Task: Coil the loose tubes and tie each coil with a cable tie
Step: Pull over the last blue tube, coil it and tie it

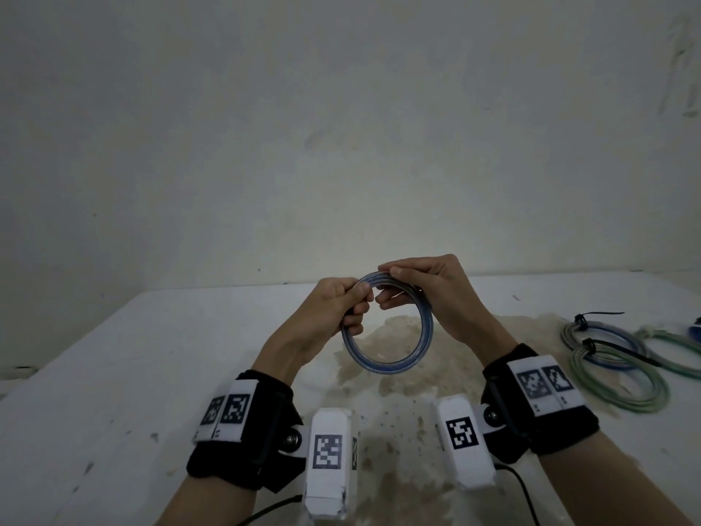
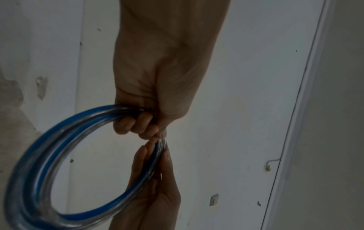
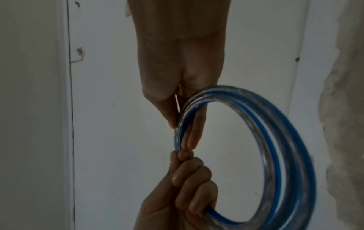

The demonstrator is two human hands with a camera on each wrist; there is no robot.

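While held above the desk [image 1: 113, 373]: blue-and-clear tube coil [image 1: 390, 364], upright ring between both hands.
Left hand [image 1: 333, 309]: fingers curled round the coil's top-left; tube partly hidden inside the fist.
Right hand [image 1: 428, 290]: pinches the coil's top, thumb against fingers.
Hard to tell: tube ends, covered by fingers.
Desk, right: tied coils [image 1: 614, 358], farthest cut off by the frame edge.
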